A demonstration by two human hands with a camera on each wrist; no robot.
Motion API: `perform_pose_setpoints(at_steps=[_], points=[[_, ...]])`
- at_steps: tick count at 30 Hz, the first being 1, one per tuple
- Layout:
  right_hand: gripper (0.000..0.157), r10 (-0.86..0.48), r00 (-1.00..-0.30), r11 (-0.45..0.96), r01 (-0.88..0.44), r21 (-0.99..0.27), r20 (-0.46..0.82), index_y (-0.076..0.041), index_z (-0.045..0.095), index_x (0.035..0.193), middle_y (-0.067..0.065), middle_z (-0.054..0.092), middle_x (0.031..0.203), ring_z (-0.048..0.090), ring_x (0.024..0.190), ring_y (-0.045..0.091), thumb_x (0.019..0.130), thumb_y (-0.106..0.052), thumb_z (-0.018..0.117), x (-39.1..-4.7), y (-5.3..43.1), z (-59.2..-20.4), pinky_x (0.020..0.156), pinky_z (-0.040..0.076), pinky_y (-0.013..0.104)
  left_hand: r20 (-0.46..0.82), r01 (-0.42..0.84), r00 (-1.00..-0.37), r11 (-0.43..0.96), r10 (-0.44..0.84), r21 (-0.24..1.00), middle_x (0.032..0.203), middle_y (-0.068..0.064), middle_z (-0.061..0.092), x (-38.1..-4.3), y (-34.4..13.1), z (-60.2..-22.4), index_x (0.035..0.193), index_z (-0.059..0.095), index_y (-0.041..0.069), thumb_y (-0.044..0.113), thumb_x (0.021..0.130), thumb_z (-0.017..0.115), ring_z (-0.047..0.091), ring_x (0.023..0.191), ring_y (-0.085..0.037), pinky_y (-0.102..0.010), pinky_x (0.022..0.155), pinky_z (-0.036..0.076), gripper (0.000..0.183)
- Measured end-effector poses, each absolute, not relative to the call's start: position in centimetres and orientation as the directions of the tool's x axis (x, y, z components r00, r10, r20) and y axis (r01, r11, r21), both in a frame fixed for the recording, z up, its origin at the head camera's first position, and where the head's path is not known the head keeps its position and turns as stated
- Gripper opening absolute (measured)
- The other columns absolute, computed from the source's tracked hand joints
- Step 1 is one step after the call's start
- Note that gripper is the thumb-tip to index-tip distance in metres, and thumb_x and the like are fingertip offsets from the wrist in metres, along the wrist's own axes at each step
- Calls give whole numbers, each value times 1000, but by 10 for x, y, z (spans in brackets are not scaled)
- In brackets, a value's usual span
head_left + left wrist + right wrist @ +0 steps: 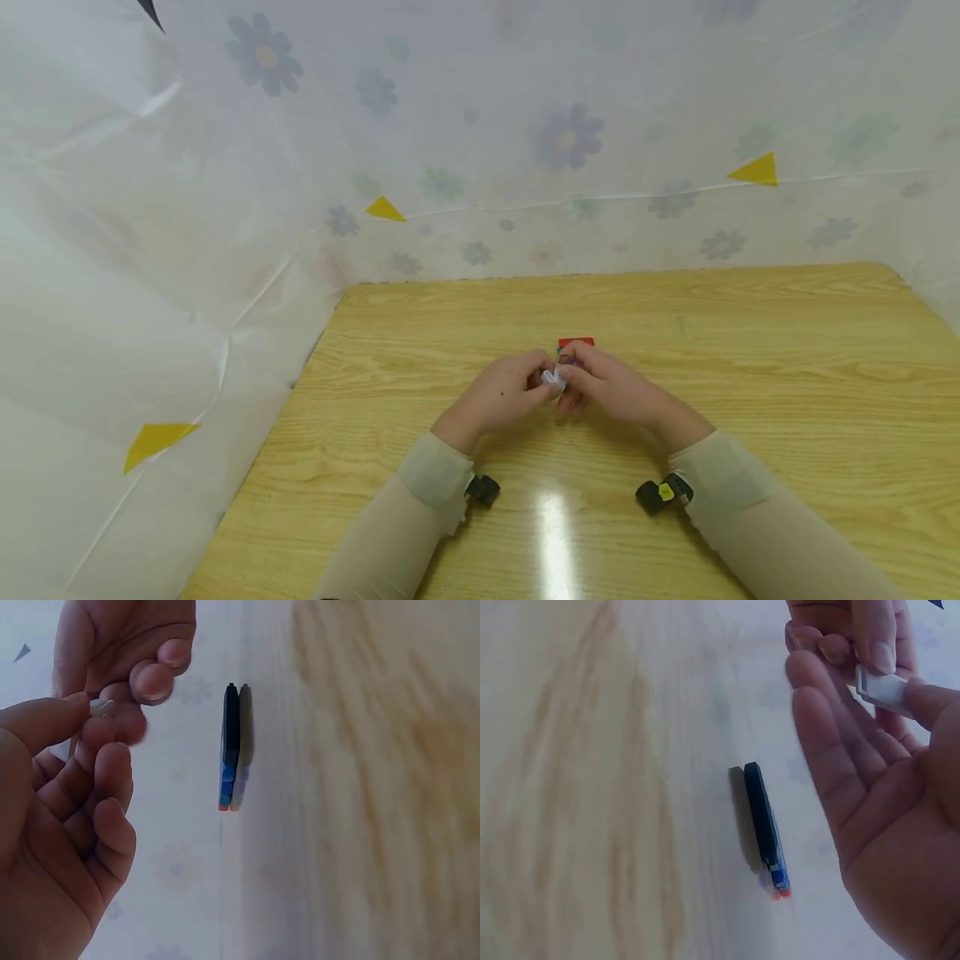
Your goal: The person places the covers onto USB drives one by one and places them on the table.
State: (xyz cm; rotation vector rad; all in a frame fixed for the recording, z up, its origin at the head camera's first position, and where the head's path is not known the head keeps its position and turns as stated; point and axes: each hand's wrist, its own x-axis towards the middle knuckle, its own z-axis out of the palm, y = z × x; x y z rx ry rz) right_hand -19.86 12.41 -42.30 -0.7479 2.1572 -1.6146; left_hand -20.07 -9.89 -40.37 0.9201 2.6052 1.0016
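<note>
Both hands meet over the middle of the table. My left hand (pixel 504 390) pinches a small white piece (pixel 552 377) between thumb and index finger. The right hand (pixel 618 387) has its thumb and fingers on the same piece from the other side. In the right wrist view the white piece (pixel 885 691) looks flat and rectangular, with a raised rim at one end; its kind cannot be told. From the left wrist, only a sliver of the white piece (pixel 103 707) shows between the fingertips.
Just beyond the hands lies a thin flat item with a red end (pixel 576 342), partly hidden by the right hand. The wrist views show the dark, blue and red item (pixel 229 739) edge-on. Flowered white sheeting (pixel 472 167) borders the wooden table (pixel 420 325).
</note>
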Motion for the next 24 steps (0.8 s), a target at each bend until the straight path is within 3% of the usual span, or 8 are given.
perform_pose_setpoints(at_steps=[5,11,24], points=[[23,-564,-824,210,-210,-955,57,-6,49,123,22,64,92,64,79,39,110,-26,46,-200,126,-425,71,57,46,38,456,-811,590,584,666,74,6,58,-200,-99,-403,104,62,24,34,103,62,47,58,-11,-25,53,40,10],[23,-459,-886,385,-263,-885,64,-20,61,125,10,53,75,51,64,28,109,-31,48,-199,129,-422,59,45,36,64,436,-862,670,503,601,72,7,58,-202,-101,-402,112,67,23,33,102,64,46,56,-12,-27,52,39,14],[21,-449,-891,378,-253,-890,63,-17,56,106,10,52,64,47,53,23,104,-37,59,-197,128,-421,54,42,35,31,450,-833,645,552,618,77,8,61,-203,-97,-403,127,68,16,24,101,67,49,59,-11,-25,54,41,27]])
